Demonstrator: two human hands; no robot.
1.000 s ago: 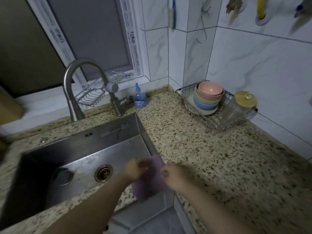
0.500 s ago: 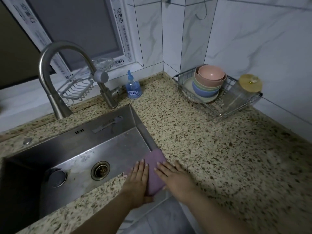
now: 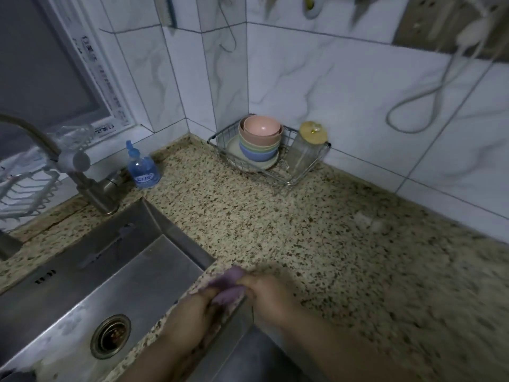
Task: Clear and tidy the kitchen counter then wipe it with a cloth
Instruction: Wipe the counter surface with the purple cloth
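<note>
**Cloth handling at the front edge of the surface**

The purple cloth (image 3: 228, 285) lies bunched at the front edge of the speckled stone surface (image 3: 275, 224), just beside the near right corner of the steel sink (image 3: 115, 271). It appears soft and limp, light in the hands, and probably damp (motion blur prevents confirmation). It will take any shape under pressure and offers no stiff edge. The best hold is a gathered fold, with the palm pressing the bulk flat for wiping.

The left hand (image 3: 192, 315) is curled, fingers closed on the near side of the cloth. The right hand (image 3: 268, 295) is closed on its right side, knuckles up. Both hands are drawn close together, with the cloth pinched between them. Both forearms reach in from the lower frame edge, wrists low over the rim of the surface.

The wire rack (image 3: 297, 177) holding stacked bowls (image 3: 260, 139) stands well apart in the far corner.
</note>
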